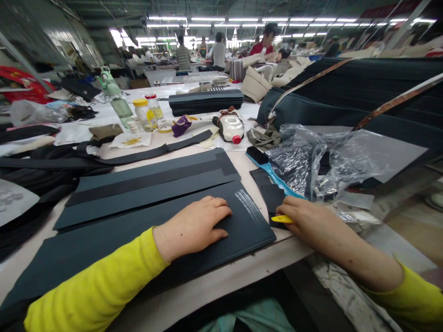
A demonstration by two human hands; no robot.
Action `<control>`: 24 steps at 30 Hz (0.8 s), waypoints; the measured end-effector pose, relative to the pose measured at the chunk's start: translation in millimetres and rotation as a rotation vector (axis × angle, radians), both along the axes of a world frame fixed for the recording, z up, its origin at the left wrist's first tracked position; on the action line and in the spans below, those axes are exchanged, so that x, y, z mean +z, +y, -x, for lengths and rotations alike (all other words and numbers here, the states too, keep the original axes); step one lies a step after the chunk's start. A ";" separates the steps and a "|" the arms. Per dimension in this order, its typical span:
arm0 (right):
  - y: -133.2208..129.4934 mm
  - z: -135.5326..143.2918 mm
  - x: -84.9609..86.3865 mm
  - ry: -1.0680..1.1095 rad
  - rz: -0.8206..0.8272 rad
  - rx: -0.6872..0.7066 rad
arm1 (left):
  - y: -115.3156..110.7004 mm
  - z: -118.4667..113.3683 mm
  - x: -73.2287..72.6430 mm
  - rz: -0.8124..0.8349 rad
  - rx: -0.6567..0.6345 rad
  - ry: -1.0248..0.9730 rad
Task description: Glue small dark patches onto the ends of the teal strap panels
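Observation:
My left hand [195, 226] lies flat, fingers a little apart, on a stack of dark blue-green fabric panels [121, 244]. White streaks mark the top panel to the right of its fingertips. Closed fingers of my right hand [308, 219] grip a yellow-handled paintbrush [282, 219] just past the stack's right corner; the hand hides its middle, and a metal band with pale bristles shows beyond the wrist. Behind the right hand lies a blue scrubbing brush [277, 177] with black bristles. Dark fabric pieces [268, 191] lie beside it.
A second panel stack [138, 196] with a black strip lies behind. Farther back are a white bottle with a red cap [231, 128], jars [145, 115], a green water bottle [119, 103] and folded panels [206, 101]. Clear plastic [332, 157] and a tall dark fabric pile [363, 97] occupy the right.

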State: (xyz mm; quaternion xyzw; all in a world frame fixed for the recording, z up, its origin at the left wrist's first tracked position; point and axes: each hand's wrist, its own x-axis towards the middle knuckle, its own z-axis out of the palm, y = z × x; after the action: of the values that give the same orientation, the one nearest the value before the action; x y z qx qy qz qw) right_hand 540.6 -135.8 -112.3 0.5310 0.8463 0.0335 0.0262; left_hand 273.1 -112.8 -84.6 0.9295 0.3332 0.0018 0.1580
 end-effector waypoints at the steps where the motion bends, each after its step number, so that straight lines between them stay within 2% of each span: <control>1: -2.3 -1.9 -0.2 0.013 -0.001 0.009 | 0.3 0.0 -0.3 0.001 0.001 -0.001; 3: -6.2 -7.1 1.5 0.068 -0.026 0.039 | 1.6 0.6 0.3 0.006 0.001 -0.002; 6: -9.4 -17.2 9.5 0.202 -0.163 0.083 | 4.2 1.5 5.6 0.046 -0.004 -0.011; 10: -13.1 -25.7 20.9 0.265 -0.357 0.077 | 6.4 -10.4 17.9 0.136 0.075 -0.212; 12: -18.1 -22.7 24.2 0.243 -0.412 0.060 | 7.1 -25.6 21.9 0.380 0.160 -0.342; 15: -30.7 -9.4 28.0 0.201 -0.479 0.079 | 11.3 -53.5 22.3 0.991 0.301 -0.486; 16: -35.4 -4.2 29.5 0.186 -0.498 0.107 | 14.1 -62.3 21.7 1.139 0.335 -0.537; 17: -39.8 0.4 31.0 0.171 -0.514 0.148 | 17.4 -70.1 21.3 1.215 0.368 -0.595; 18: -43.5 4.0 32.6 0.160 -0.529 0.196 | 20.9 -76.9 21.4 1.219 0.402 -0.650; 20: -47.8 6.4 35.8 0.151 -0.541 0.269 | 27.5 -87.3 24.0 1.071 0.434 -0.721; 22: -48.1 2.6 38.8 0.163 -0.551 0.291 | 31.6 -93.9 29.9 0.867 0.384 -0.721; 24: -46.5 -4.6 41.5 0.182 -0.570 0.277 | 33.5 -96.8 37.3 0.750 0.287 -0.683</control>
State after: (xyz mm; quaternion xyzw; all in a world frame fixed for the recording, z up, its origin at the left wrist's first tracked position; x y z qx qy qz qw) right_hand 545.1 -182.3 -70.9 0.3978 0.8659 0.2245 -0.2039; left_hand 369.9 -79.3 -47.3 0.7004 0.3646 0.2067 0.5777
